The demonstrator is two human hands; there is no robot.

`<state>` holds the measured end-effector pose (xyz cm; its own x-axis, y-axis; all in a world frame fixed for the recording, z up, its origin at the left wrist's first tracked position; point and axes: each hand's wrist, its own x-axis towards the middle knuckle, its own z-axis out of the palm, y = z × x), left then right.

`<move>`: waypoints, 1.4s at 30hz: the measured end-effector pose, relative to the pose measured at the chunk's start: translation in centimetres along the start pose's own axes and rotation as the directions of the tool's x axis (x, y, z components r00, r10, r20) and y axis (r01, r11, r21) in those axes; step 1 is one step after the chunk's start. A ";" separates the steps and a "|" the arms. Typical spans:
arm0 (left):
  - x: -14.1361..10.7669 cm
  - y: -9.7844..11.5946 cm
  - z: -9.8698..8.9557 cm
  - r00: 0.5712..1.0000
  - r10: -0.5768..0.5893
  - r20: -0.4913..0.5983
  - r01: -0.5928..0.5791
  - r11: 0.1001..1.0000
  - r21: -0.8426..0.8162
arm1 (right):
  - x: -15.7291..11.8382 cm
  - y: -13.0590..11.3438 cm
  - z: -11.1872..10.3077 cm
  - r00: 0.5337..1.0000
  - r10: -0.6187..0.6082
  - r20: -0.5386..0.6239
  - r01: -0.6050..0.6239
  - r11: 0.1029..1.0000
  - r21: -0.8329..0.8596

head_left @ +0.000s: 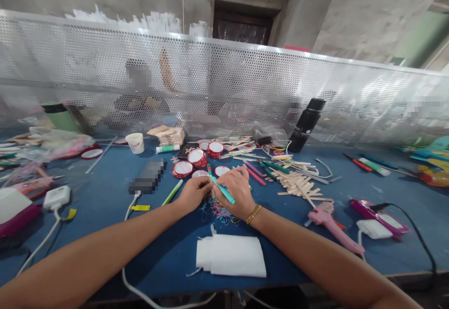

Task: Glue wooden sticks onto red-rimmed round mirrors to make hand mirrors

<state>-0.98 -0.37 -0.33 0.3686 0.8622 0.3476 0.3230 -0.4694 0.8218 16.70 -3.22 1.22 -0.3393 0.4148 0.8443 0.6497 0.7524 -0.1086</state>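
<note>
My right hand (235,193) is closed around a slim turquoise tool (228,194) that slants across its fingers. Close beside it, my left hand (192,195) has its thumb and fingertips pinched together near a narrow stick (209,170) with a red and green end; whatever lies between those fingertips is too small to make out. Just under both hands is a loose heap of coloured rubber bands (224,215). Red-rimmed white discs (197,157) lie in stacks beyond the hands. A folded white cloth (233,255) rests nearer the table's front edge.
Wooden sticks (302,186) are piled right of the hands, with a pink glue gun (335,227) nearer. A phone (148,177) with a white cable lies left. Behind stand a paper cup (135,143), a black bottle (306,125) and a perforated metal screen (245,84).
</note>
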 end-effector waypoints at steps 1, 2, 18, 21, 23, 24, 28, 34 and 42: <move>0.0 -0.1 0.0 1.000 0.001 -0.002 -0.001 1.000 0.001 | 0.0 0.0 0.0 1.000 0.000 0.002 0.000 1.000 -0.001; 0.0 -0.1 0.0 1.000 0.002 -0.004 -0.002 1.000 0.002 | 0.0 0.0 0.0 1.000 0.002 0.003 -0.002 1.000 -0.002; 0.0 0.3 -0.1 1.000 -0.005 -0.009 0.005 1.000 0.027 | -0.1 0.3 0.1 0.999 0.039 -0.009 -0.039 0.999 -0.025; -0.1 0.5 0.0 1.000 -0.015 -0.005 0.015 1.000 0.021 | -0.2 0.4 0.0 0.999 0.036 -0.027 -0.036 0.999 -0.019; -0.1 0.4 0.0 1.000 -0.017 0.005 0.017 1.000 0.004 | -0.1 0.3 0.0 0.999 0.028 -0.026 -0.029 0.999 -0.016; -0.1 0.3 0.0 1.000 -0.015 0.009 0.015 1.000 -0.004 | -0.1 0.2 0.0 0.999 0.024 -0.022 -0.024 1.000 -0.016; 0.0 0.2 0.0 1.000 -0.005 0.011 0.005 1.000 -0.005 | 0.0 0.0 0.1 1.000 0.016 -0.004 -0.016 1.000 -0.014; 0.0 0.5 0.0 1.000 -0.004 -0.007 0.004 1.000 0.001 | -0.1 0.3 0.0 0.999 0.035 -0.016 -0.035 0.999 -0.026; 0.0 0.4 0.0 1.000 -0.011 0.002 0.011 1.000 -0.001 | 0.1 0.1 0.0 1.000 0.008 0.007 -0.008 1.000 -0.017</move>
<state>-0.82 -0.58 0.00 0.3672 0.8667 0.3376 0.3264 -0.4600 0.8257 16.72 -3.14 1.34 -0.3387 0.4244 0.8397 0.6639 0.7402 -0.1063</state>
